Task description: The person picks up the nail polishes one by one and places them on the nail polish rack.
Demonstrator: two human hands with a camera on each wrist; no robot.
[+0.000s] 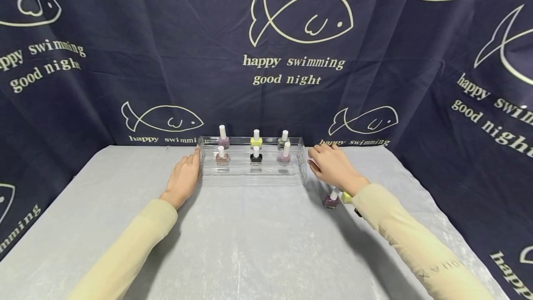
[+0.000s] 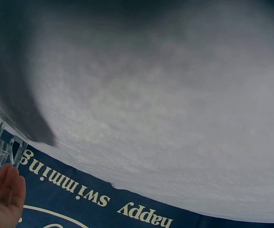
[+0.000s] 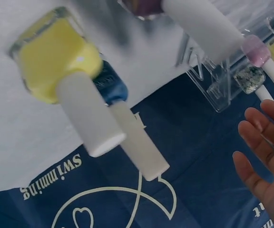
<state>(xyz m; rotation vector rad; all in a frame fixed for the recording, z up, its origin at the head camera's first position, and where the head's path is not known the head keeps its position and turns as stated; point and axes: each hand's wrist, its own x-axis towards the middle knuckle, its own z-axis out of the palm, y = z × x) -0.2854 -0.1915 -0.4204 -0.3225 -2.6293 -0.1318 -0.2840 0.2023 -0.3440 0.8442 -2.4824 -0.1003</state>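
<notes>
A clear acrylic tiered rack (image 1: 250,179) stands at the back of the table with white-capped nail polish bottles in two rows. Its upper row has a purple bottle (image 1: 224,141), a yellow bottle (image 1: 256,141) and a glitter bottle (image 3: 249,80). Below them are a brownish-pink bottle (image 1: 222,159), a black bottle (image 1: 256,159) and a lilac bottle (image 1: 285,157). My left hand (image 1: 184,175) has its extended fingers (image 2: 14,187) against the rack's left end. Beside the right end is my right hand (image 1: 333,165), its fingers spread and loosely bent, holding nothing.
Under the right forearm, a dark purple bottle (image 1: 331,201), a yellow bottle (image 3: 53,54) and a dark blue bottle (image 3: 111,85) stand together on the pale cloth-covered table (image 1: 250,244). A navy fish-print curtain (image 1: 208,59) hangs close behind the rack and along the sides.
</notes>
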